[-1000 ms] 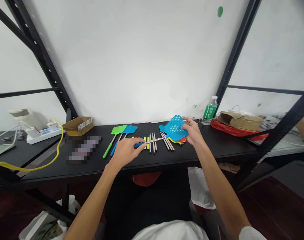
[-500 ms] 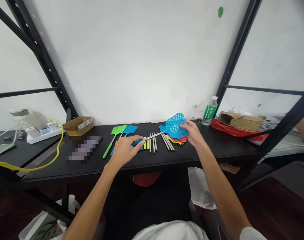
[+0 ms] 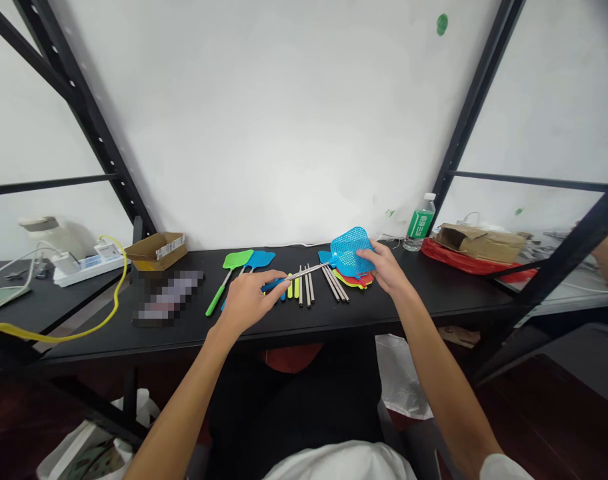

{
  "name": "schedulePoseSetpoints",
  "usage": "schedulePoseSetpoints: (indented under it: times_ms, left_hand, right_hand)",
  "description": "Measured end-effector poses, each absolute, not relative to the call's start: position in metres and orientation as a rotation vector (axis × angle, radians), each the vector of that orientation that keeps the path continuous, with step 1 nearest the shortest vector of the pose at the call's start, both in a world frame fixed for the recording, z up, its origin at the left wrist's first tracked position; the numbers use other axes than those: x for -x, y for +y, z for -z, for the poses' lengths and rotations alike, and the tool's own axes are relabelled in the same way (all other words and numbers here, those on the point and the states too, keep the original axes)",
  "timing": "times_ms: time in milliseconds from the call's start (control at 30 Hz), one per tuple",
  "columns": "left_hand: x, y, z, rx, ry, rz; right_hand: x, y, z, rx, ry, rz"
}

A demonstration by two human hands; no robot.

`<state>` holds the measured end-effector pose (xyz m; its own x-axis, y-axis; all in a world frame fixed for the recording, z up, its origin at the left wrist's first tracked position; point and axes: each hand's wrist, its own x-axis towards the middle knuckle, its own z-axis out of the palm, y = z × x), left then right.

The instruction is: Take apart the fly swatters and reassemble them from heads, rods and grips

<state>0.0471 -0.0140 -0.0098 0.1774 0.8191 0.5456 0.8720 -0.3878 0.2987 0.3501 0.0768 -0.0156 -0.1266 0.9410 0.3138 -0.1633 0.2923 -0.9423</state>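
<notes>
A blue fly swatter (image 3: pixel 351 251) with a metal rod is held slantwise above the table between both hands. My left hand (image 3: pixel 247 295) is closed around its blue handle. My right hand (image 3: pixel 385 265) grips the edge of the perforated head, thumb on top. Beneath that head lie red and yellow swatter heads (image 3: pixel 357 281), partly covered. Several metal rods (image 3: pixel 335 285) rest beside them, and more rods (image 3: pixel 309 288) lie further left. Yellow handles (image 3: pixel 293 287) sit near my left fingers. Left of my hand lie a green fly swatter (image 3: pixel 229 275) and blue swatters (image 3: pixel 260 260), partly hidden.
An open cardboard box (image 3: pixel 157 251) and a blurred-out flat item (image 3: pixel 169 299) are on the left, near a power strip (image 3: pixel 87 268) with a yellow cable (image 3: pixel 115 300). A water bottle (image 3: pixel 419 223) stands right, before a torn carton (image 3: pixel 479 244) on red plastic (image 3: pixel 454 261).
Both hands keep their grip on the blue fly swatter. The right hand and the swatter head have shifted very slightly left; everything else looks the same.
</notes>
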Motion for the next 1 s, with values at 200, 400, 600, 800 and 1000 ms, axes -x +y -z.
schedulePoseSetpoints:
  times_ms: [200,400,600,800,1000]
  left_hand:
    - [-0.046,-0.015,0.01,2.348,-1.686,0.99]
    - [-0.045,-0.014,0.01,2.337,-1.69,0.989]
    - [-0.045,-0.015,0.008,2.333,-1.696,0.971]
    - [-0.045,-0.016,0.007,2.313,-1.71,0.96]
    - [-0.043,-0.014,0.01,2.255,-1.711,0.917]
  right_hand:
    - [-0.345,0.077,0.018,0.792,-1.389,-1.115]
    - [-0.341,0.074,0.017,0.792,-1.407,-1.092]
    - [-0.338,0.07,0.015,0.849,-1.424,-1.062]
    - [-0.333,0.068,0.015,0.855,-1.453,-1.04]
    - [-0.33,0.067,0.018,0.849,-1.459,-1.051]
